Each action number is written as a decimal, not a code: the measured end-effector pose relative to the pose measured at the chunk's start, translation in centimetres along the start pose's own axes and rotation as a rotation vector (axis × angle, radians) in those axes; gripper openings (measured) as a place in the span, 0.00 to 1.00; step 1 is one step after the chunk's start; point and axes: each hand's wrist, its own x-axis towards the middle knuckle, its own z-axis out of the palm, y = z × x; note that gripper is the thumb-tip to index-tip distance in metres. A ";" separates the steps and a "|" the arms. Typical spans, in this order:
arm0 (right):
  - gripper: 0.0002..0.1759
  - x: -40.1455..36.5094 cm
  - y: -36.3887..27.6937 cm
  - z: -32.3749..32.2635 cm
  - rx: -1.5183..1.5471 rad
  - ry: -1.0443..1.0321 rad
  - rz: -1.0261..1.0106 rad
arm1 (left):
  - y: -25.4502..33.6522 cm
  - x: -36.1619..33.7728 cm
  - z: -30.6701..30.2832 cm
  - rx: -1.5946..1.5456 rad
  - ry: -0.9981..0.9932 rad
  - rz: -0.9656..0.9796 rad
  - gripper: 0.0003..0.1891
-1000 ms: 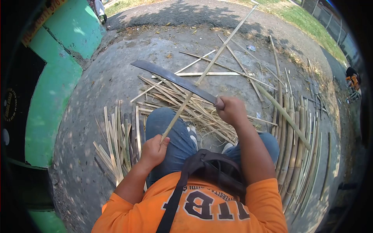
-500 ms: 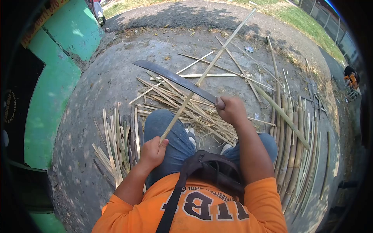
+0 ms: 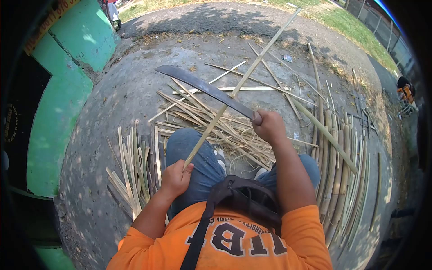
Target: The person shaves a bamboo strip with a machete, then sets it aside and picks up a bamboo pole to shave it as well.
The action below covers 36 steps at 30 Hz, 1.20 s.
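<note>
My left hand (image 3: 177, 179) is closed round the lower end of a long bamboo strip (image 3: 207, 130), which slants up and away to the right. In my right hand (image 3: 270, 127) is the handle of a machete (image 3: 203, 85) with a long, dark, curved blade. Its blade crosses the strip a little above the middle of the view and appears to touch it there; the tip points to the upper left. Below the blade, in front of my knees, lies a heap of split bamboo strips and shavings (image 3: 234, 135).
Upright-looking bundles of bamboo strips (image 3: 131, 166) lie to my left, and thicker bamboo poles (image 3: 335, 180) lie to my right. One green bamboo piece (image 3: 327, 135) rests slantwise over them. A green wall (image 3: 58, 112) stands at the left; a road (image 3: 193, 20) runs beyond.
The machete blade and my right hand have shifted slightly relative to the strip. Both hands keep their holds, and the view has moved a little.
</note>
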 end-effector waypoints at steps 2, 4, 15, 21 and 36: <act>0.10 -0.6 -0.7 -0.3 0.032 -0.005 -0.021 | 0.0 0.3 0.0 -0.010 -0.010 0.000 0.23; 0.09 -1.1 -1.6 0.2 -0.007 -0.051 -0.053 | 0.2 0.4 -0.2 -0.042 -0.026 -0.011 0.23; 0.10 0.1 -0.6 -0.3 -0.040 0.036 0.015 | 0.3 -0.1 -0.1 -0.016 0.004 -0.009 0.23; 0.10 -0.7 -0.8 -1.1 -0.004 -0.010 0.015 | 0.0 0.2 0.0 -0.023 -0.006 -0.010 0.23; 0.09 0.1 0.5 -1.0 0.119 0.003 0.058 | -0.3 0.0 -0.2 -0.044 -0.001 0.021 0.23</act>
